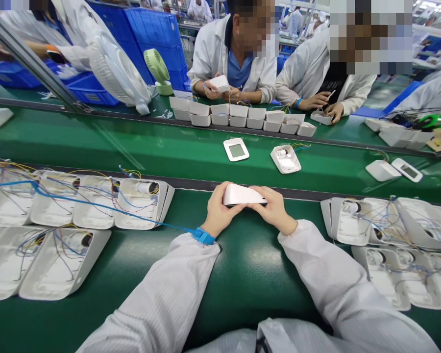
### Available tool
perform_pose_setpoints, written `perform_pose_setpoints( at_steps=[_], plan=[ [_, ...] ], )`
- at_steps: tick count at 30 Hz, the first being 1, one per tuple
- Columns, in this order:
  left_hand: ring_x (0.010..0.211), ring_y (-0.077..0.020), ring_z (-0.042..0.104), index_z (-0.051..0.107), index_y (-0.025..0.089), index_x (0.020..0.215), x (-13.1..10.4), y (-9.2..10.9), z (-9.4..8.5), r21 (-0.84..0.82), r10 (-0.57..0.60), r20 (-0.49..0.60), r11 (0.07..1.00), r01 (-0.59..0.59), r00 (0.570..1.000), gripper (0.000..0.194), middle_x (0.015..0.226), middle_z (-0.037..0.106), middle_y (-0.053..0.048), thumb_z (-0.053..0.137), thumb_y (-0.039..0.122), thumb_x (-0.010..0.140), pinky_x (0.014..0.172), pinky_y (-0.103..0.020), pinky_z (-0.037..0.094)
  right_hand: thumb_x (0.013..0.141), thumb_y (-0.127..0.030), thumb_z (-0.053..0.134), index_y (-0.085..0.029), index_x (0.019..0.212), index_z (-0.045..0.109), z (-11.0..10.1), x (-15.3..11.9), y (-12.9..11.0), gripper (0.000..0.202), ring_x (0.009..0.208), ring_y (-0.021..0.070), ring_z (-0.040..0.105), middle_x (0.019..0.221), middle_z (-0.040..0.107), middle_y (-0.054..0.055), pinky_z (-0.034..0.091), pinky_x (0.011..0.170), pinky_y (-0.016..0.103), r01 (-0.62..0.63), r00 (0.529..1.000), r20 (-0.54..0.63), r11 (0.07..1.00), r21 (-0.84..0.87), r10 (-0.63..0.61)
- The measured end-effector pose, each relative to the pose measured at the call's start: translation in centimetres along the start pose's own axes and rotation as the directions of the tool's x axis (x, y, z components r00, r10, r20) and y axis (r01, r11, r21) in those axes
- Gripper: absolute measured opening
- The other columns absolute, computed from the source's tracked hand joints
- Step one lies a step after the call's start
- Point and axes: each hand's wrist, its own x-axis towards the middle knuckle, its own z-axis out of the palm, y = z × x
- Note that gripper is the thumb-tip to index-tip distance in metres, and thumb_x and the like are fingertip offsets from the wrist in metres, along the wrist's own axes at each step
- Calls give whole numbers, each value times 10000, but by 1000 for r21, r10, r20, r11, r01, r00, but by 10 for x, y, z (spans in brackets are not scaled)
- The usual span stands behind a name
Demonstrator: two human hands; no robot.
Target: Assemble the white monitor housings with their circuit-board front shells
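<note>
Between my two hands I hold a white plastic device housing (243, 194), up near the far edge of my green work table. My left hand (219, 210), with a blue strap at the wrist, grips its left end, thumb along the near side. My right hand (272, 208) is closed around the right end in the same way. Part of a dark underside shows at the housing's lower edge; the rest is hidden. Open white housings with wires (141, 203) stand in rows at my left, and more open housings (353, 223) at my right.
Beyond my table runs a green conveyor (191, 142) carrying a white panel with a screen (236, 149) and an open wired housing (286, 159). A blue cord (169, 224) trails left from my wrist across the housings. Two co-workers handle white parts opposite, behind a row of housings (238, 116).
</note>
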Motion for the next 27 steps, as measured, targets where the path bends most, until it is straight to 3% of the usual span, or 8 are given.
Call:
perform_pose_setpoints(
  at_steps=[7,10,14,17,19,21,23,27],
  plan=[
    [1224,-276,548,454,219,1340,0,-5,4,-43,-61,25,997,62,998,632,1315,564,-114,697,445,802,1056,-435,436,898,-545,559,-192,1182,627,-4,5,8,458,979,217,657,1103,705,91,507,869,333,-25,995,96,998,-62,31],
    [1310,-287,486,329,230,1447,-2,-10,8,-78,-86,51,993,90,995,750,1465,433,-155,680,449,821,1073,-451,424,936,-541,468,-171,1238,594,-9,5,19,494,998,256,659,1151,687,123,501,869,361,-160,982,68,966,-202,177],
    [1207,-273,579,306,218,1460,-3,-10,12,-48,-171,181,982,182,969,732,1389,526,-169,646,430,848,972,-449,497,942,-543,406,-144,1223,608,-11,7,39,529,923,273,669,1051,716,129,503,817,378,-445,895,-64,875,-189,441],
    [1173,-283,606,392,212,1412,-3,-7,11,41,-146,309,989,140,940,633,1301,611,-150,628,417,862,974,-472,492,918,-603,391,-129,1026,690,-3,12,53,571,829,247,666,904,728,115,518,760,365,-595,792,-129,802,50,596],
    [1174,-285,607,423,209,1389,-3,-6,10,69,-106,350,994,87,931,594,1310,611,-143,621,410,866,994,-487,477,896,-602,431,-115,1033,684,3,15,60,567,751,219,665,888,725,112,534,717,358,-638,738,-99,738,221,668],
    [1162,-278,616,438,208,1379,-3,-5,10,72,-79,349,996,57,934,571,1309,614,-136,613,404,872,1001,-488,473,871,-537,511,-114,1171,633,9,16,67,533,798,208,683,997,721,125,548,760,367,-603,749,-72,723,336,658],
    [1145,-271,626,469,210,1356,-3,-6,11,76,-65,334,996,42,940,533,1283,632,-126,607,399,877,993,-479,481,847,-444,564,-130,1265,578,10,15,75,524,952,219,683,1144,687,144,539,865,393,-520,807,-103,783,343,581],
    [1126,-279,630,569,203,1254,-2,-6,10,105,-54,323,994,21,945,425,1232,662,-110,600,400,879,977,-485,489,848,-280,528,-129,1178,631,-1,19,95,378,1174,258,589,1245,637,166,448,1036,476,-388,913,-154,921,-36,378]
  ],
)
